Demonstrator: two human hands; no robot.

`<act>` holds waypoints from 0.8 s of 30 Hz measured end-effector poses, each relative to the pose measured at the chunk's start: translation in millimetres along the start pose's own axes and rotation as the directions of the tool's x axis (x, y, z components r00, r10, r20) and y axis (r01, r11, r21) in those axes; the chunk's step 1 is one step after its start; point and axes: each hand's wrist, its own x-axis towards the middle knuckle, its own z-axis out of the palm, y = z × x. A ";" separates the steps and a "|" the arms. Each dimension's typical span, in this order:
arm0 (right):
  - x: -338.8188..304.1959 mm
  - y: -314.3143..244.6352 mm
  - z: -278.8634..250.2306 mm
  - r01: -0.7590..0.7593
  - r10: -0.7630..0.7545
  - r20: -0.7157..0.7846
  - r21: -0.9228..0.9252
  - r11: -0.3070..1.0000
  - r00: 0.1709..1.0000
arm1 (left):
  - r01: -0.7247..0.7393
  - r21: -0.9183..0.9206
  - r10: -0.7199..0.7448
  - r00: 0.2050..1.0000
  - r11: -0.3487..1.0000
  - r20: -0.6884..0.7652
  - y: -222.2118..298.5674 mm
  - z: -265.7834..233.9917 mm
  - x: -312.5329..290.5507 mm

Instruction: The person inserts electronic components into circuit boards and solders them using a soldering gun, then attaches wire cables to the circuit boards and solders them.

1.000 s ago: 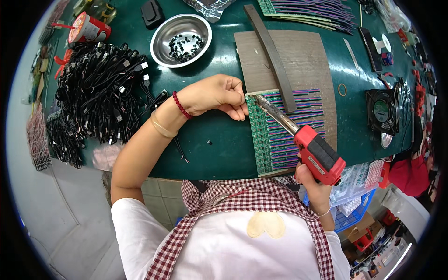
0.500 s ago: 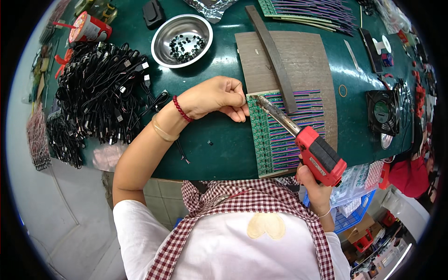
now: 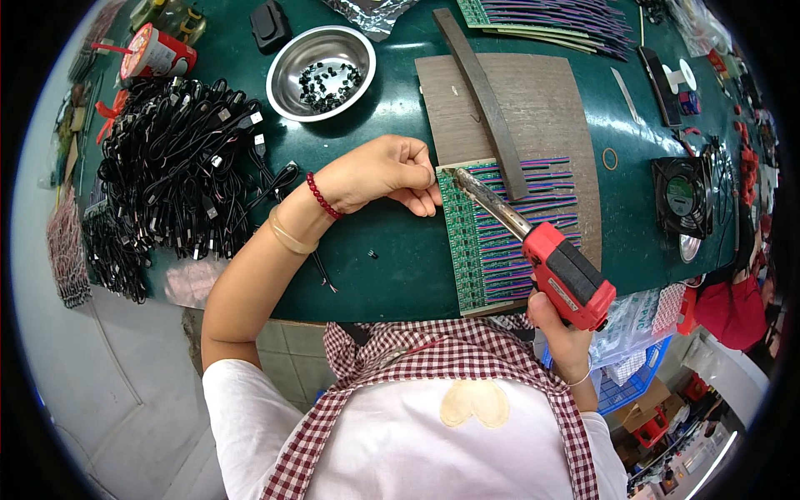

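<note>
A red and black soldering gun is gripped in my right hand, its long metal barrel slanting up and left. Its tip rests at the upper left corner of a green circuit board panel, where rows of small boards carry purple, blue and black wires. Beside that same corner, the fingers of my left hand are pinched together; what they hold, if anything, is hidden. A dark flat bar lies across the wires, and a brown wooden board lies under the panel.
Black USB cables are heaped at the left. Behind my left hand stands a metal bowl with small black parts. A second wired board stack lies at the far edge. To the right are a fan and a white spool.
The view has shifted very slightly. Both hands and the soldering gun stay almost where they were, with the tip still at the panel's upper left corner.
</note>
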 end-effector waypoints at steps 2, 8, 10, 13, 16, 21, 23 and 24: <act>0.3 -0.7 0.3 -0.046 0.046 -0.009 0.020 0.999 0.999 | 0.002 0.011 -0.002 1.000 1.000 -0.003 1.7 0.4 -0.5; 3.1 -2.8 0.7 -0.011 0.011 -0.033 -0.008 1.000 0.999 | 0.002 -0.002 -0.002 0.999 1.000 0.044 3.0 -3.0 1.6; 4.2 -3.2 1.3 0.008 -0.008 -0.041 -0.002 1.000 0.999 | 0.006 0.012 -0.007 0.999 1.000 0.047 4.0 -2.9 1.4; 5.3 -4.8 2.8 -0.005 0.006 -0.040 0.014 1.000 0.999 | -0.002 0.010 0.001 0.998 1.000 0.060 4.7 -3.0 1.7; 6.9 -8.1 4.7 -0.034 0.035 -0.043 0.028 0.999 0.998 | 0.004 0.019 -0.005 0.998 1.000 0.059 2.1 -4.4 3.2; 7.2 -8.0 5.6 -0.021 0.021 -0.047 0.008 1.000 0.999 | 0.008 0.027 -0.010 0.998 1.000 0.061 3.7 -4.3 2.7; 7.7 -8.3 5.7 -0.023 0.023 -0.050 0.001 1.000 0.998 | 0.013 0.026 -0.015 0.998 1.000 0.060 3.9 -4.9 3.2; 8.1 -8.6 5.2 -0.016 0.015 -0.039 -0.026 1.000 0.999 | 0.018 0.028 -0.020 0.998 0.999 0.065 4.2 -5.0 3.6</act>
